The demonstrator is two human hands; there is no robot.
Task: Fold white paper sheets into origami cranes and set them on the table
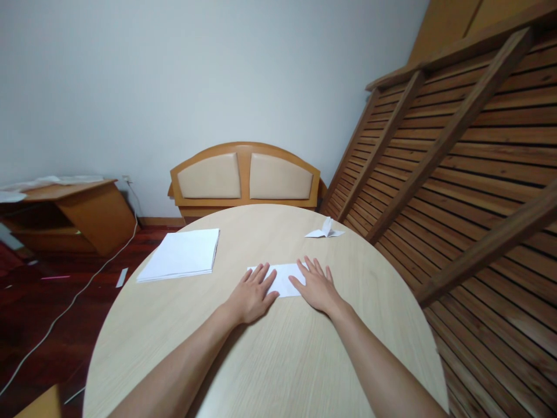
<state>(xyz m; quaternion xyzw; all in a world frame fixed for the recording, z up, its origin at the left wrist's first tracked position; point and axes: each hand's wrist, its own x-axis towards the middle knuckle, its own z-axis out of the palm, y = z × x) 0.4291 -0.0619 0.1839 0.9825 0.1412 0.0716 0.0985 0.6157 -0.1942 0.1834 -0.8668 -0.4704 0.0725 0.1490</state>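
A white folded piece of paper [285,281] lies flat on the round table, its middle showing between my hands. My left hand [255,293] rests palm down over the paper's left end, fingers spread. Over the right end lies my right hand [319,285], also flat with its fingers apart. Both ends of the paper are partly hidden beneath the hands. Beyond my right hand stands a small folded white paper figure [326,229] with outspread wings.
A stack of white paper [183,254] sits at the table's [278,360] left. Behind the table is a padded headboard [245,177]. Wooden slatted panels [470,168] lean along the right side. A white cable [82,290] trails over the floor by a low cabinet [93,217].
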